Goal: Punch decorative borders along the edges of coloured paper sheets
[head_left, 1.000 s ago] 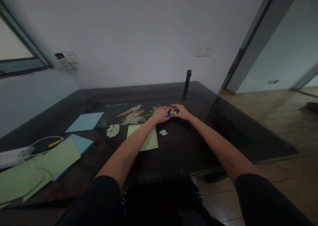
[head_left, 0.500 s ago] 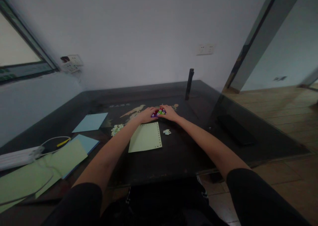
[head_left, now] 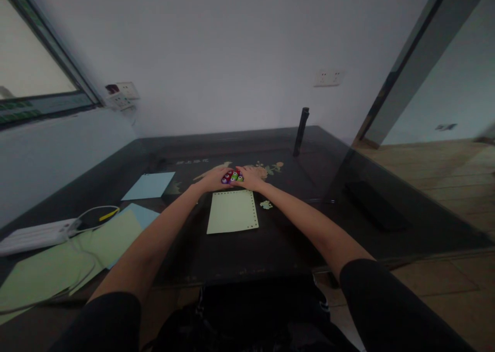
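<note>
Between my hands, beyond the top edge of a pale yellow-green sheet, lies a tight cluster of small red, purple and green pieces with white eye-like spots. My left hand curves round its left side. On the right side my right hand has its fingers bent against it. The cluster's underside is hidden. Small holes run along the top and right edges of the sheet, which lies flat below the hands. A few pale scalloped bits rest to the right of the sheet.
Light blue paper and more yellow-green sheets lie at the left, beside a white power strip with a looping cable. A dark upright stick stands at the back. A black oblong object lies at the right.
Both hands and the coloured cluster have shifted left relative to the sheet. My left forearm now covers most of the pale pile beside the sheet. The view has turned slightly left.
</note>
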Available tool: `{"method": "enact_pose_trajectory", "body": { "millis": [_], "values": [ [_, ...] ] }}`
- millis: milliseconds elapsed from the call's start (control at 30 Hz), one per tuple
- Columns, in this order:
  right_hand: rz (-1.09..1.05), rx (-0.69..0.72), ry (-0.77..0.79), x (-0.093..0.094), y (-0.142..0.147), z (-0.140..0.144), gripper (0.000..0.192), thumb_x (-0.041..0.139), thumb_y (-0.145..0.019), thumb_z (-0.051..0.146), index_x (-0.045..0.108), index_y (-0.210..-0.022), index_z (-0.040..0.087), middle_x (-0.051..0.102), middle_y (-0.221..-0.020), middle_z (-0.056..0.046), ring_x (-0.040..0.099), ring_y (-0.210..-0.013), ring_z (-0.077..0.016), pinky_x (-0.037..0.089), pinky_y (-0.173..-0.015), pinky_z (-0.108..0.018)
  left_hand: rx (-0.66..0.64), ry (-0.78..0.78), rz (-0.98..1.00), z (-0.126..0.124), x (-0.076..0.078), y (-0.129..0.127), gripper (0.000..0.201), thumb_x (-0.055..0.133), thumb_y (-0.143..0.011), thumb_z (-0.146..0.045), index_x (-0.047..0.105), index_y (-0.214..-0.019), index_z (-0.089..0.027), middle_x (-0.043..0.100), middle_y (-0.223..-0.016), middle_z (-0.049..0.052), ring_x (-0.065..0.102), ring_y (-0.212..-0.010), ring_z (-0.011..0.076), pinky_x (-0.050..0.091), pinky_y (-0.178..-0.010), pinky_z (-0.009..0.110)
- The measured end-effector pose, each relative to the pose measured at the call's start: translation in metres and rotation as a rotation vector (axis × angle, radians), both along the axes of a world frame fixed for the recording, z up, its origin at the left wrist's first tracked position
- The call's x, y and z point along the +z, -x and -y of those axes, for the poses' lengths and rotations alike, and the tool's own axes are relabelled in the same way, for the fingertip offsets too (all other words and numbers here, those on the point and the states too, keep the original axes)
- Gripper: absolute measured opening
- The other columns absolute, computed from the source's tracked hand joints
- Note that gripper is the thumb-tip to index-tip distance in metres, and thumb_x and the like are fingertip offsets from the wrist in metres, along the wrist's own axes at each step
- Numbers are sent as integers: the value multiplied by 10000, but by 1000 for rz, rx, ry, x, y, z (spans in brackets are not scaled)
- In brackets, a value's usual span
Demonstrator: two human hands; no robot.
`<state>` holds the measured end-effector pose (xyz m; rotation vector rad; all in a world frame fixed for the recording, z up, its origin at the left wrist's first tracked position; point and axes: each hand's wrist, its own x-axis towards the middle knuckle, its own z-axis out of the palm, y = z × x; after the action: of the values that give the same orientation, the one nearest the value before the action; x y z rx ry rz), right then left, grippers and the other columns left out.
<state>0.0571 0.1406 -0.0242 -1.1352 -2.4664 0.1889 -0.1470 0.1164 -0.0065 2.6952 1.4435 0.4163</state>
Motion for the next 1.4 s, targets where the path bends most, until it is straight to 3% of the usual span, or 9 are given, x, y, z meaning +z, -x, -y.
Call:
{"method": "enact_pose_trajectory", "body": {
  "millis": [233, 433, 733, 867, 1033, 1133, 1233, 1300, 1400],
  "values": [
    [44, 113, -17, 2, -8, -13, 826, 550, -745, 655, 412, -1355, 115, 515, -1284, -192, 435, -1212, -307, 329, -998, -410, -8, -14, 91, 4, -6, -10, 704, 521, -765, -614, 452, -1271, -129, 534, -1253, 167, 502, -1159, 290, 382, -984, 409],
    [27, 128, -10, 1, -12, -20, 753, 571, -761, 611, 436, -1347, 159, 515, -1300, -163, 428, -1225, -304, 328, -1009, -441, 17, -11, 129, -2, -13, -13, 681, 579, -742, -571, 462, -1258, -143, 534, -1252, 162, 492, -1168, 291, 364, -996, 437],
    [-75, 180, 40, -3, -10, -28, 786, 639, -720, 570, 436, -1344, 136, 482, -1343, -159, 374, -1284, -301, 287, -1058, -451, 29, -15, 141, 2, -9, -13, 691, 608, -730, -548, 449, -1265, -142, 521, -1257, 165, 499, -1154, 294, 373, -990, 437],
    [-200, 165, 30, 4, -19, -25, 674, 602, -774, 523, 462, -1314, 146, 496, -1332, -148, 366, -1293, -278, 247, -1080, -454, 25, -59, 195, 6, -3, -10, 681, 591, -757, -524, 416, -1297, -149, 479, -1307, 156, 465, -1202, 278, 358, -1021, 418],
    [-492, 151, 85, 20, -51, -5, 455, 495, -859, 465, 534, -1198, 164, 564, -1225, -122, 498, -1155, -223, 400, -960, -393, 29, -157, 265, 16, 21, -16, 468, 462, -873, -402, 452, -1264, -146, 496, -1286, 136, 446, -1215, 237, 340, -1041, 400],
    [-579, 155, 142, 34, -74, 22, 375, 466, -872, 453, 584, -1072, 158, 618, -1085, -111, 584, -981, -204, 472, -814, -346, 40, -216, 295, 34, 40, -33, 350, 464, -879, -364, 525, -1162, -168, 554, -1194, 113, 486, -1152, 230, 372, -1003, 402],
    [-592, 142, 87, 48, -92, 61, 335, 449, -888, 450, 620, -845, 166, 653, -829, -60, 601, -773, -172, 463, -703, -297, -16, -290, 328, 71, 51, -59, 244, 427, -902, -323, 579, -998, -158, 605, -1036, 98, 543, -1025, 206, 425, -915, 367],
    [-567, 186, 36, 52, -100, 92, 382, 409, -915, 437, 594, -713, 172, 621, -691, -35, 574, -660, -147, 434, -653, -274, -118, -294, 279, 106, 50, -79, 223, 398, -908, -275, 585, -870, -161, 622, -902, 80, 570, -905, 184, 451, -810, 324],
    [-452, 421, -48, 47, -108, 136, 437, 353, -946, 404, 551, -631, 174, 569, -605, -23, 529, -600, -128, 392, -613, -255, -361, -242, 102, 158, 36, -108, 260, 404, -890, -252, 556, -693, -177, 594, -671, 38, 556, -657, 139, 423, -618, 256]
  ]
}}
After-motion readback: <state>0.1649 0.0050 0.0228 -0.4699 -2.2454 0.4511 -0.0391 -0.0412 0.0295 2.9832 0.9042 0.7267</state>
